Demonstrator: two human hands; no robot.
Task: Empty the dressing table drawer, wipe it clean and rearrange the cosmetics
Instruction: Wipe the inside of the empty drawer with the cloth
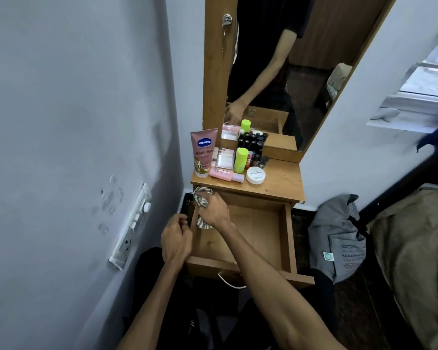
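Gripping the patterned cloth (202, 198) in my right hand (214, 210), I have it bunched at the far left corner of the open drawer (250, 231), fingers curled round the wad with part of it showing above my knuckles and part below. It is soft and light, so it should crumple to any shape; I judge it best held as a thick wad so the palm can press it flat into the corner. My left hand (176, 236) is curled over the drawer's left wall, seemingly steadying it. The drawer floor looks bare. The cosmetics stand on the tabletop (283, 180) beyond: a Vaseline tube (203, 154), a green-capped bottle (240, 160), a white jar (256, 175), a pink bottle (224, 174) lying down, and small dark bottles, likely slippery and easily toppled.
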